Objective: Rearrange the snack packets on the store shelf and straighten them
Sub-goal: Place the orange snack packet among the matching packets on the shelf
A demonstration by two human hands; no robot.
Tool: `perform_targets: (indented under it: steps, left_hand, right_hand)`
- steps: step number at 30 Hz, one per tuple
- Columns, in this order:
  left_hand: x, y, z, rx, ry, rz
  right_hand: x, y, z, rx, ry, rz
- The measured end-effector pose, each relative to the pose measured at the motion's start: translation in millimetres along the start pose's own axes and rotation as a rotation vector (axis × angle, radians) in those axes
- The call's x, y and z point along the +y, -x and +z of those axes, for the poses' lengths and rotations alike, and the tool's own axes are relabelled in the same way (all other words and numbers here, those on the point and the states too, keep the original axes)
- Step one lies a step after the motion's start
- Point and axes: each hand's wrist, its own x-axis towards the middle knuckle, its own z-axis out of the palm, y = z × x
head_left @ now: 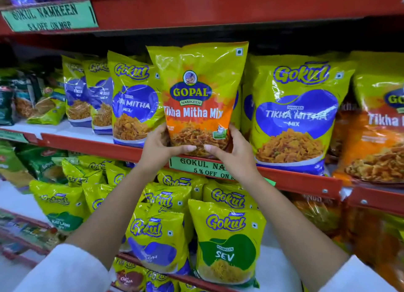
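A yellow and orange Gopal Tikha Mitha Mix packet stands upright in front of the middle shelf, held by its bottom corners. My left hand grips its lower left corner and my right hand grips its lower right corner, thumbs on the front. Behind it stand yellow and blue Gokul Tikha Mitha Mix packets, one to the left and one to the right. Another Gopal packet is at the far right of the same shelf.
The red shelf edge runs below the held packet with a green price label. The lower shelf holds several Gokul packets, including a Sev packet. The upper red shelf hangs close above. Darker packets lie at the far left.
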Motion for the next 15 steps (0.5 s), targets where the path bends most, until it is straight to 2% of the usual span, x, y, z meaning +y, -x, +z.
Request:
perform_targets:
  steps: [8, 15]
  left_hand:
    - [50.8, 31.6, 17.0, 0.116, 0.045, 0.100]
    - [89.0, 106.7, 88.6, 0.128, 0.070, 0.042]
  right_hand:
    - [-21.4, 14.9, -31.8, 0.061, -0.096, -0.088]
    - [-10.3, 82.8, -122.2, 0.016, -0.165, -0.033]
